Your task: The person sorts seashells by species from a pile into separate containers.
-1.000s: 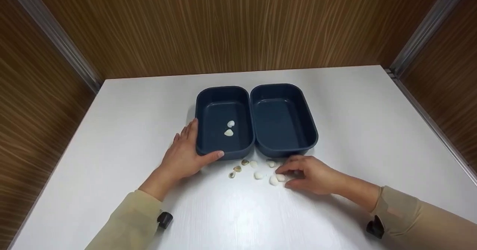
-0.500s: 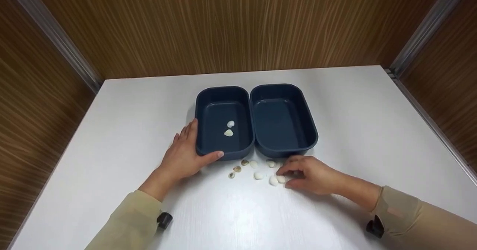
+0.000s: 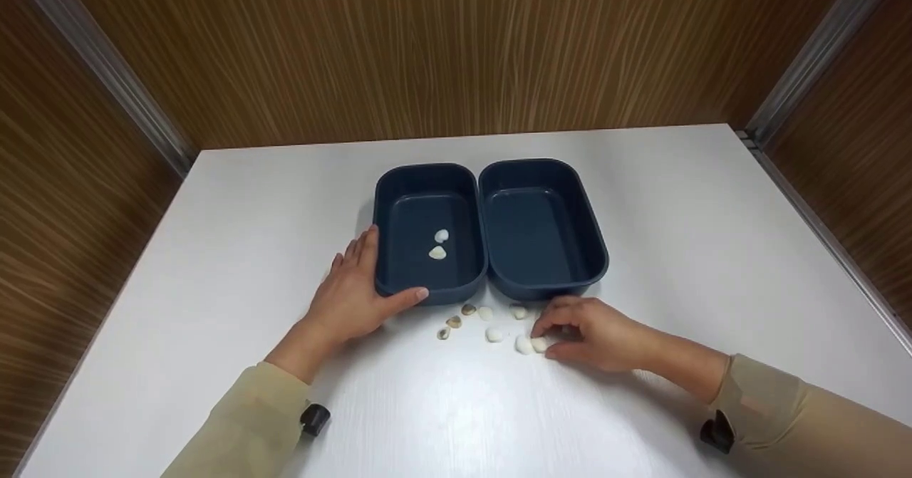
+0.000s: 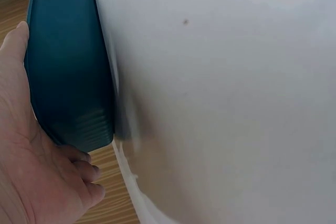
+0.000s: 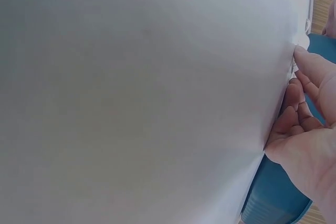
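Two dark blue rectangular bins stand side by side. My left hand rests along the outer left side of the left bin, its thumb lying on the front rim. The left wrist view shows the palm beside the bin wall. Two white seashells lie inside that bin. In front of the right bin, my right hand pinches a white seashell at the table between thumb and index finger. Another white seashell lies right beside it. The hand partly hides other shells beneath it.
On the white table, several loose shells lie before the bins. Among them are brownish shells on the left and a white shell in the middle. A wood-grain panel rises behind the table.
The white seashell at my right fingertips has shifted slightly right and towards me, and the index finger has drawn slightly right. My left hand and the bins stay in place.
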A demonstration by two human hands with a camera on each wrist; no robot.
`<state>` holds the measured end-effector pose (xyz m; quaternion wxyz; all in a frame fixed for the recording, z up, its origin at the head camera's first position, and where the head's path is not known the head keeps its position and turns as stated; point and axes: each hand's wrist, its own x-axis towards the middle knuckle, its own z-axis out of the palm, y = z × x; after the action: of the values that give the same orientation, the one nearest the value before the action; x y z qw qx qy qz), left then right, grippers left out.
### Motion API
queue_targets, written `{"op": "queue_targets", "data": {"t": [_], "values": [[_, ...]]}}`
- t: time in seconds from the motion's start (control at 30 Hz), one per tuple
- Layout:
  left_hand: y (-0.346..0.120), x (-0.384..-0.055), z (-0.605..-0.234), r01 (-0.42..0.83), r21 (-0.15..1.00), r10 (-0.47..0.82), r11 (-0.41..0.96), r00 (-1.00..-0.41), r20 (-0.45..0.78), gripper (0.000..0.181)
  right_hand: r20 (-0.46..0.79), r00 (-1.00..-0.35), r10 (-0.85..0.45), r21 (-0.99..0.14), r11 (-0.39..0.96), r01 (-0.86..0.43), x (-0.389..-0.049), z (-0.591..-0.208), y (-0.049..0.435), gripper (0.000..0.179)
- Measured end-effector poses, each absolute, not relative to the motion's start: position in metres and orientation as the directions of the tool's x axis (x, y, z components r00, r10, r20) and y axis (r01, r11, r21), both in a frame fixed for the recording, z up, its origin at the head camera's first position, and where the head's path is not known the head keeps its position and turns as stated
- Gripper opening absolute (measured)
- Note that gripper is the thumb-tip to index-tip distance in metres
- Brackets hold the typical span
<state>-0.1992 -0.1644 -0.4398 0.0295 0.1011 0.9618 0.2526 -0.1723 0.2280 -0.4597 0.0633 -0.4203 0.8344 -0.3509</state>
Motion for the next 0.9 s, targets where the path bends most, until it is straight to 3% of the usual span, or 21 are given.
{"op": "queue_targets", "data": {"t": [0.33, 0.67, 0.9], "values": [[-0.1636, -0.1984, -0.439, 0.182, 0.495, 0.213, 0.85, -0.977, -0.007, 0.135, 0.157, -0.666, -0.729, -0.637, 0.44, -0.632, -0.1698, -0.4601, 0.2289, 0.023], [-0.164, -0.1994, -0.4382, 0.17, 0.488, 0.208, 0.856, -0.978, -0.026, 0.135, 0.22, -0.638, -0.738, -0.642, 0.383, -0.664, -0.1701, -0.4617, 0.2283, 0.022], [-0.1641, -0.1997, -0.4379, 0.167, 0.479, 0.209, 0.862, -0.977, -0.036, 0.135, 0.217, -0.657, -0.722, -0.68, 0.371, -0.633, -0.1703, -0.4635, 0.2303, 0.021]]}}
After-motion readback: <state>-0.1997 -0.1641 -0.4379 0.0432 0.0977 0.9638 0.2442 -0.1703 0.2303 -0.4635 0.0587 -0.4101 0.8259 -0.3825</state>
